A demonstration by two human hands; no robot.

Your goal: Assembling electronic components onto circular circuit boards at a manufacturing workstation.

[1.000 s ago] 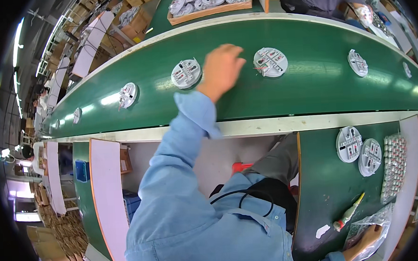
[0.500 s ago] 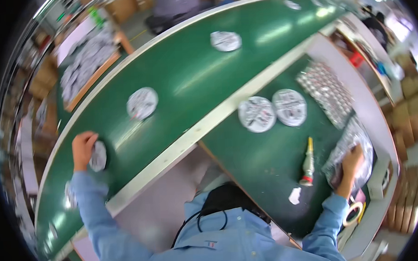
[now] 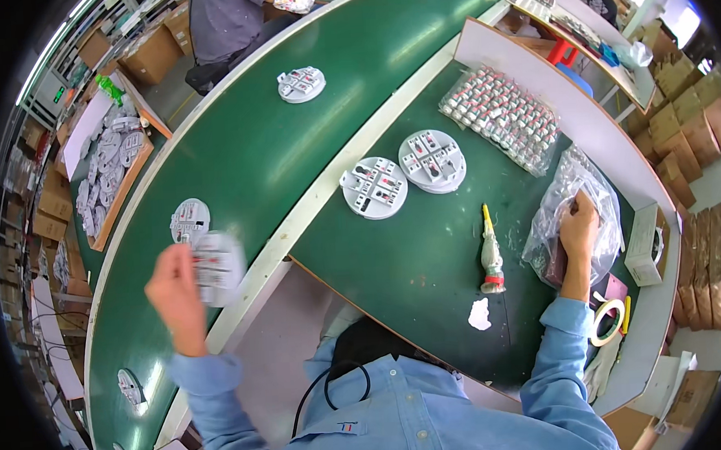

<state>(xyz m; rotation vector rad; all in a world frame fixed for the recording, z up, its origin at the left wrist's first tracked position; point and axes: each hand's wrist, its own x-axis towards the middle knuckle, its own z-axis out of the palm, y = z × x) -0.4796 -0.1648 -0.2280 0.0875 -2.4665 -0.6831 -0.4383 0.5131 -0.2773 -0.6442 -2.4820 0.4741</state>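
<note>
My left hand [image 3: 175,293], blurred by motion, grips a white round plastic base [image 3: 219,269] by its left edge over the green belt. Just beyond it, another round base [image 3: 190,221] lies on the belt. My right hand [image 3: 579,225] is down at a clear plastic bag [image 3: 545,244] on the right of the bench, its fingers bent together; what they hold is hidden. Left of the bag lies a tapered bottle [image 3: 491,259] with a yellow tip and a red band. Two piles of round bases, a left one [image 3: 375,188] and a right one [image 3: 432,162], sit farther back on the bench.
A bubble-like pack of small red and white parts [image 3: 503,118] lies behind the bag. Tape [image 3: 607,323] and a small white box [image 3: 647,247] stand by the bench's right wall. More bases ride the belt [image 3: 242,141]. A co-worker [image 3: 228,28] sits beyond it.
My left hand has moved right, lifting a round base off the belt toward the bench. My right hand stays at the plastic bag. The view has turned somewhat.
</note>
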